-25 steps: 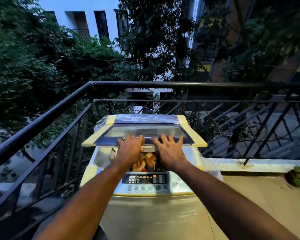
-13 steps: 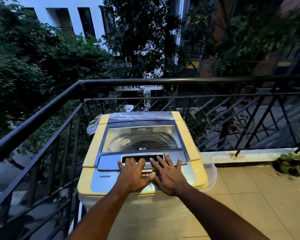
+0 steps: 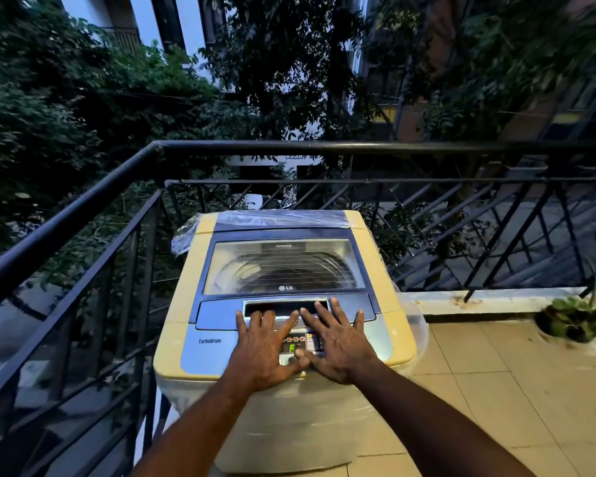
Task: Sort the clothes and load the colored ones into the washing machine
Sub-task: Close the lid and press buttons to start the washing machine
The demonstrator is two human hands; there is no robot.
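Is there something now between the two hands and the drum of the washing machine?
Yes. The closed lid covers the drum of the washing machine. The left hand and right hand lie flat on the front panel, holding nothing.

A black metal balcony railing [image 3: 289, 146] with diagonal bars runs along the left and far sides. Beyond it stand dense dark green trees [image 3: 66, 115] and a white building [image 3: 145, 25]. Beige floor tiles [image 3: 496, 390] lie at right, near a small green potted plant [image 3: 572, 315].

One washing machine [image 3: 283, 290], two hands [image 3: 265, 349], one plant [image 3: 572, 318]
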